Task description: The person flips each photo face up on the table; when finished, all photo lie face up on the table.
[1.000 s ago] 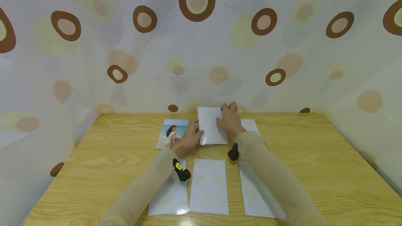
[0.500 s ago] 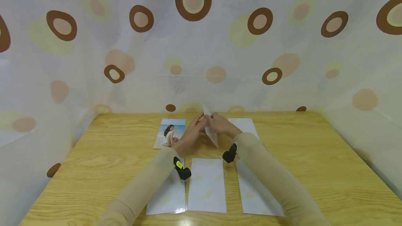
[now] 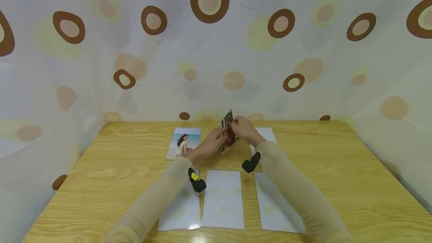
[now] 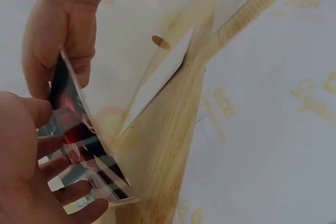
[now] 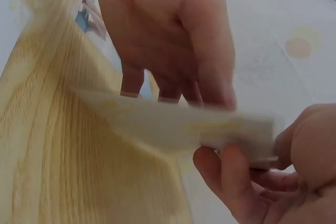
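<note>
A glossy photo print [image 3: 228,117] with dark and red areas stands tilted on edge between both hands, above the back of the table. My right hand [image 3: 246,129] pinches its right end between thumb and fingers; the right wrist view shows the white back [image 5: 152,124] in that grip. My left hand [image 3: 210,143] lies along the picture side, and in the left wrist view its spread fingers [image 4: 73,192] touch the glossy face with the thumb near the edge. To the left, a face-up photo of a person on a beach [image 3: 182,141] lies flat.
White-backed cards lie on the wooden table [image 3: 337,168]: a front left card [image 3: 179,211], a front middle card [image 3: 222,200] and a front right card [image 3: 278,205]. Behind the right forearm is another card [image 3: 266,133]. A patterned sheet [image 3: 216,55] walls in the table's back and sides.
The photo print has turned over between the hands: its white back faced the head camera, then it stood edge-on, and now its picture side shows. The cards on the table have stayed put.
</note>
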Tool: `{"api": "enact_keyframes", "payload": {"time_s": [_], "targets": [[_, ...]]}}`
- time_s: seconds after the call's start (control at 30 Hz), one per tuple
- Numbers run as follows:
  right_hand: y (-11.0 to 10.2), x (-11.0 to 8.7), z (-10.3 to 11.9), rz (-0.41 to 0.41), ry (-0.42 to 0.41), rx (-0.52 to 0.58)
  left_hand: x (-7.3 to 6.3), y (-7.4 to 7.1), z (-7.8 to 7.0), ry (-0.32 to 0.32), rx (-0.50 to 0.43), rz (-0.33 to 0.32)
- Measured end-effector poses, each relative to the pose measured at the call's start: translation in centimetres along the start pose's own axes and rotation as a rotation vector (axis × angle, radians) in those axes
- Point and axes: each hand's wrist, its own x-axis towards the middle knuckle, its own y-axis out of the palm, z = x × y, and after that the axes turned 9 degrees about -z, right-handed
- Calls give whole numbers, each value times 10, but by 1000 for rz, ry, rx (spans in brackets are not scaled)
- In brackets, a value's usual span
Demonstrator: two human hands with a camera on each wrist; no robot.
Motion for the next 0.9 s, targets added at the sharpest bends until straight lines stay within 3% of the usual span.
{"api": "enact_keyframes", "payload": {"time_s": [0.07,0.17,0.33,0.6,0.9], "targets": [[-2,1,-6,-27,-6,-33,1,0,1,32,153,2],[-2,3,-14,-59,-18,-69,-1,0,1,84,312,31],[-1,3,-26,-108,-36,-187,-9,-1,-1,143,477,63],[6,11,-43,-137,10,-407,-9,-6,6,166,582,136],[18,20,-50,-109,-7,-497,-10,-6,16,94,554,104]]}}
